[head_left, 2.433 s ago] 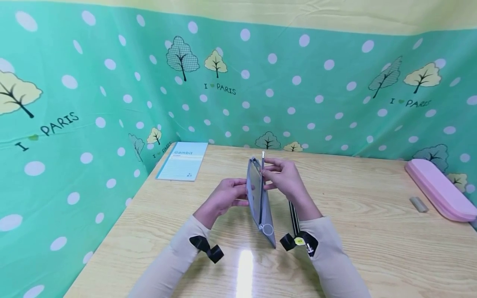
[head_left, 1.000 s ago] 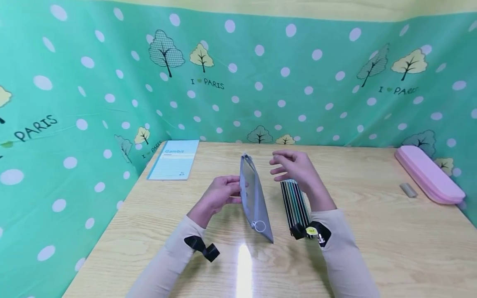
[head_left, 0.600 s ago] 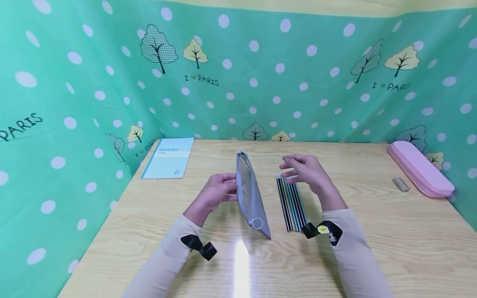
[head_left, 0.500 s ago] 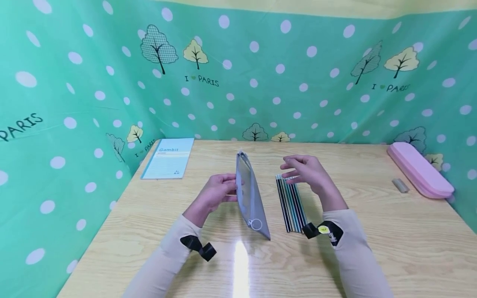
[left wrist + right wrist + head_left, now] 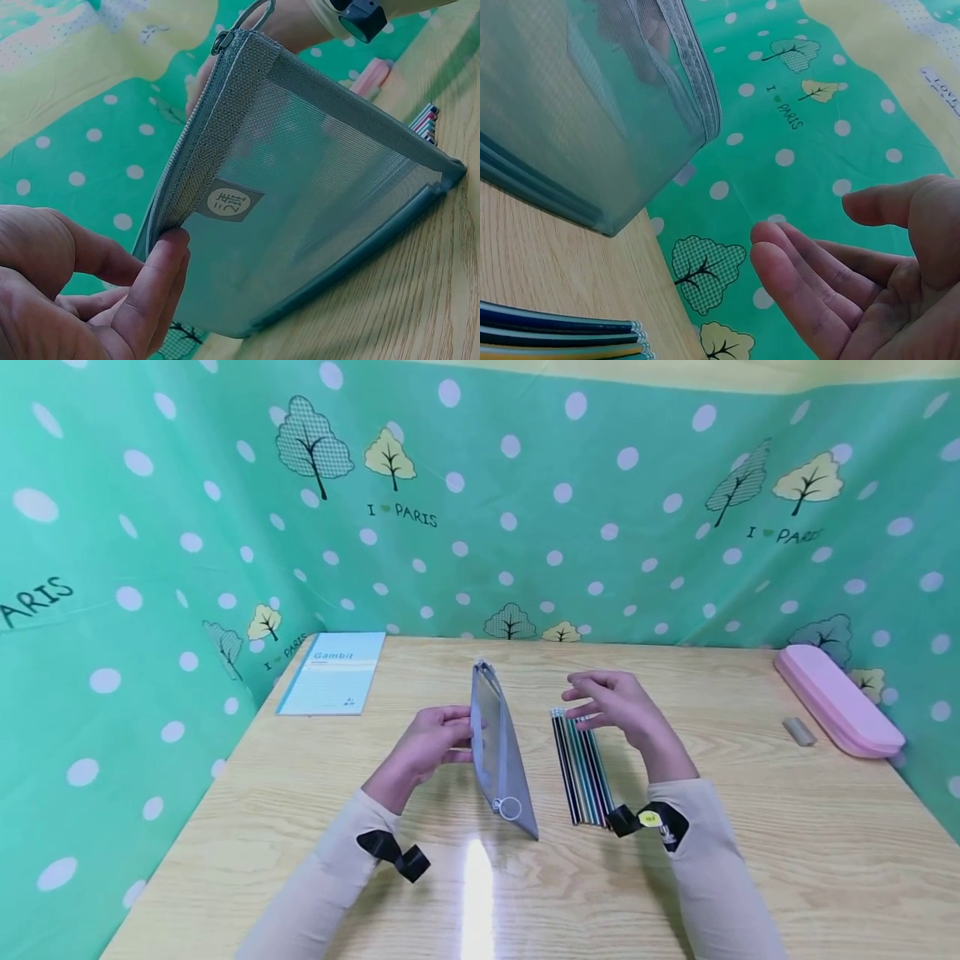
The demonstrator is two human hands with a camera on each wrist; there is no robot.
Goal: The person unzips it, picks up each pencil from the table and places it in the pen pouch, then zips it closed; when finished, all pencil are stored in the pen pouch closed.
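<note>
My left hand pinches a grey mesh zip pouch by its zippered edge, between thumb and fingers. The pouch stands on its lower edge, tilted, with its zipper side up and a ring pull at the near end. My right hand hovers just right of the pouch, its fingers loosely bent and spread from the thumb, with nothing between them. Beneath it several striped pencils lie side by side on the table, their eraser ends partly behind its fingers. In the right wrist view, pencils show at the lower left.
A pale blue notebook lies at the table's back left. Toward the right sit a small grey eraser and a pink pencil case. A green dotted curtain stands behind the wooden table.
At first the right hand held a pencil upright at the pouch's mouth. It has let go and moved right, over the pencils, then stayed nearly still. The left hand keeps its pinch.
</note>
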